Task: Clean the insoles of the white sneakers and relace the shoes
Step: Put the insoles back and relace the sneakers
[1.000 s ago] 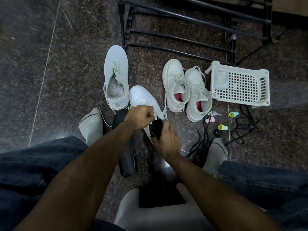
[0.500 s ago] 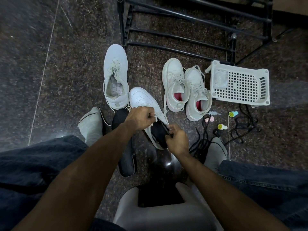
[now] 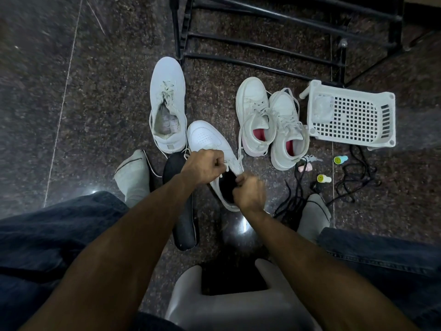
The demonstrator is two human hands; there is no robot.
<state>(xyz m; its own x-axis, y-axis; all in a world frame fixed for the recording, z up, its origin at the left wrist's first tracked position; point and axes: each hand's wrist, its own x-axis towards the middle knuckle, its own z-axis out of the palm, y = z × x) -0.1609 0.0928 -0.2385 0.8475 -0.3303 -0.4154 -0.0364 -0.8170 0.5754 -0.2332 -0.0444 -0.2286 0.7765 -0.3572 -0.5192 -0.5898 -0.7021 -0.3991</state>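
While both hands work the flat white lace (image 3: 239,149) at the collar of the smooth white leather low-top sneaker (image 3: 210,144), the left hand (image 3: 202,167) is clenched round lace at the eyelets and the right hand (image 3: 249,193) pinches the tongue/lace just beside it, over the dark shoe opening. Best approach, I'd judge: keep tension even on both sides w/ lace flat, no twists, steady the shoe against the floor. Sneaker sits on the dark speckled stone floor (image 3: 71,115) directly under the grip, long axis diagonal, toe pointing away and left of the hands, heel toward the person.
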